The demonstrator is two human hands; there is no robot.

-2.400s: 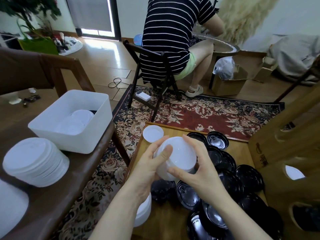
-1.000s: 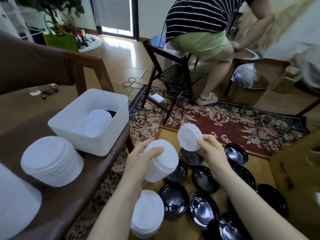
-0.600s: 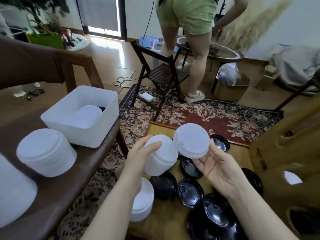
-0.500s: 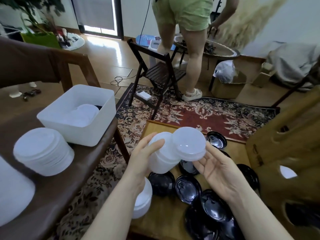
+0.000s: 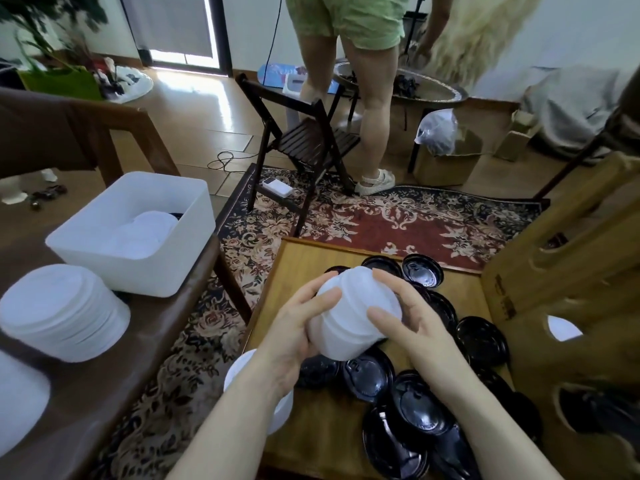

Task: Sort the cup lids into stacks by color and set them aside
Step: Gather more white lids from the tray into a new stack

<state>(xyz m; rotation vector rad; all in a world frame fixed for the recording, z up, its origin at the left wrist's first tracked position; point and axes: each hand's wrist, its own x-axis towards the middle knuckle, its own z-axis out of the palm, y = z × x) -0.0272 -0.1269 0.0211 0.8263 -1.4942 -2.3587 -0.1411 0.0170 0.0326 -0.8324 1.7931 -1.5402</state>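
Observation:
Both hands hold a stack of white cup lids (image 5: 349, 320) above the low wooden table (image 5: 294, 268). My left hand (image 5: 294, 334) grips its left side, thumb across the top. My right hand (image 5: 408, 323) wraps the right side, fingers curled over the top lid. Several black lids (image 5: 422, 275) lie loose on the table under and right of the stack. A second white stack (image 5: 280, 410) stands at the table's left edge, mostly hidden by my left forearm.
On the brown side table at left stand a white bin (image 5: 131, 233) holding white lids, another white lid stack (image 5: 65, 310) and a white shape (image 5: 17, 403) at the frame edge. A person (image 5: 349, 64) stands by a folding chair (image 5: 304, 143) on the rug.
My right hand brought the single white lid down onto the stack in my left hand and now grips the stack. The person behind has stood up from the chair.

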